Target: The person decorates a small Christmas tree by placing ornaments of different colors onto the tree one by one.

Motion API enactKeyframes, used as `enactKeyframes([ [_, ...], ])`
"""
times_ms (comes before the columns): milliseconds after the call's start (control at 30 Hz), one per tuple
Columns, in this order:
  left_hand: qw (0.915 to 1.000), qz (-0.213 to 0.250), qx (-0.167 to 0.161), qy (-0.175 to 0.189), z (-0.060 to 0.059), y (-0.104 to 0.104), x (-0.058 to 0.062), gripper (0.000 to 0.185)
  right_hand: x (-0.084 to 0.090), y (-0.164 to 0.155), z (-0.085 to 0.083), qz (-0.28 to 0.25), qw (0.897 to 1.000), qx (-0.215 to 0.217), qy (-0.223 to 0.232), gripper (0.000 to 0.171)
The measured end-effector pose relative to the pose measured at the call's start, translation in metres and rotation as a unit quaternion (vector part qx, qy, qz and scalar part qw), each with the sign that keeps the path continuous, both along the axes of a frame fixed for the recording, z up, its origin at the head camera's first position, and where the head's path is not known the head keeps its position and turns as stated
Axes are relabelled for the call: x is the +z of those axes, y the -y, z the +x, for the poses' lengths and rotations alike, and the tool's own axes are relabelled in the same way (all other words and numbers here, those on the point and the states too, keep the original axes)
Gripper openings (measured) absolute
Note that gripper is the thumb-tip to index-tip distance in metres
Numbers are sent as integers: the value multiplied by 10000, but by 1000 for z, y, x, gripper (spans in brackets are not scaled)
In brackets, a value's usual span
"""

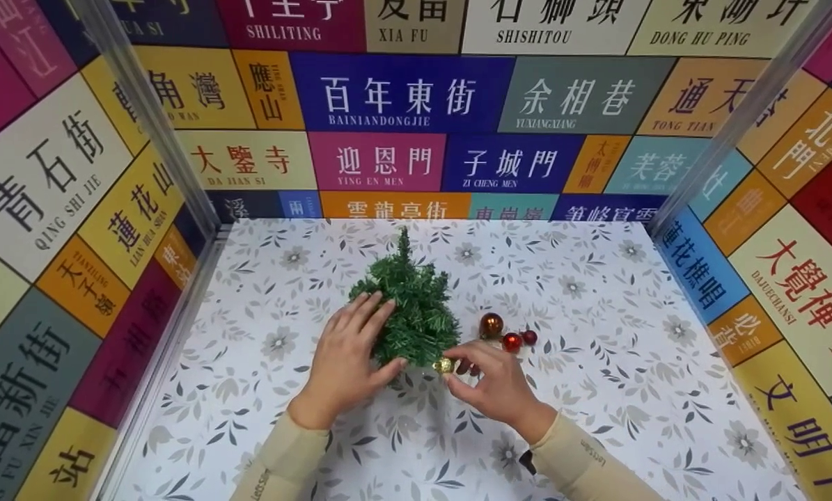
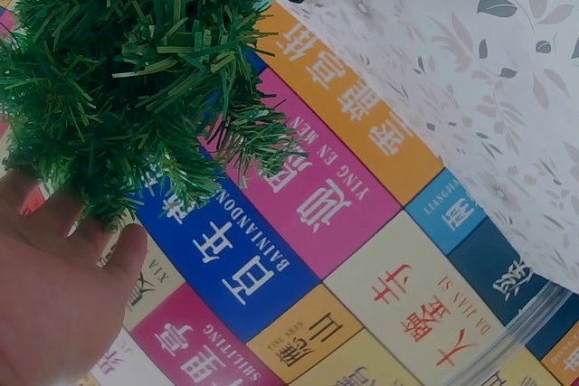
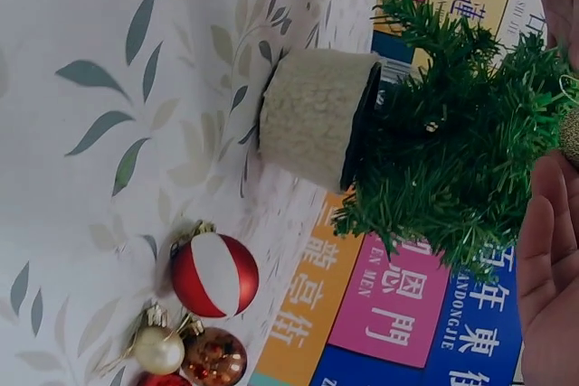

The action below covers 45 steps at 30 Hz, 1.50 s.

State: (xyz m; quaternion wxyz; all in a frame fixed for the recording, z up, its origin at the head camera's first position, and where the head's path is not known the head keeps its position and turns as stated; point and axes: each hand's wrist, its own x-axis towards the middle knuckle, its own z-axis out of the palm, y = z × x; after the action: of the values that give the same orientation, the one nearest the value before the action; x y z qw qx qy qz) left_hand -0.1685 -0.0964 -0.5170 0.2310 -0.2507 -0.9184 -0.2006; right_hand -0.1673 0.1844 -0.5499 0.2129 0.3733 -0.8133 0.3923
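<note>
A small green artificial Christmas tree point(image 1: 416, 299) stands at the middle of the table. Its cream textured pot point(image 3: 312, 119) shows in the right wrist view. My left hand point(image 1: 349, 348) rests against the tree's left side, fingers spread over the branches; part of it shows low at the left in the left wrist view. Between thumb and fingers, my right hand point(image 1: 496, 383) pinches a small glittery gold bauble point(image 1: 444, 365) close to the tree's lower right branches. That bauble is cut off by the frame edge in the right wrist view.
Right of the tree lie a bronze bauble point(image 1: 491, 325), a red bauble point(image 1: 512, 342) and a dark red one point(image 1: 530, 337). The right wrist view adds a red-and-white bauble point(image 3: 214, 275) and a pearly one point(image 3: 158, 350). Sign-covered walls point(image 1: 402, 90) enclose the floral-patterned table point(image 1: 262, 396).
</note>
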Motion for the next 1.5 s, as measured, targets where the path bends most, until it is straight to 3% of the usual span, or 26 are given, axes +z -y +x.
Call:
enactKeyframes([
  [400,9998,-87,0,-190,-1,-2,-1,87,1,11,2,-340,9991,66,233,30],
  [1133,9984,11,-96,-559,0,-3,-4,88,1,21,1,-424,9984,-85,360,30],
  [1500,9943,218,-411,-961,2,-4,-9,97,2,27,2,-548,9969,29,562,30],
])
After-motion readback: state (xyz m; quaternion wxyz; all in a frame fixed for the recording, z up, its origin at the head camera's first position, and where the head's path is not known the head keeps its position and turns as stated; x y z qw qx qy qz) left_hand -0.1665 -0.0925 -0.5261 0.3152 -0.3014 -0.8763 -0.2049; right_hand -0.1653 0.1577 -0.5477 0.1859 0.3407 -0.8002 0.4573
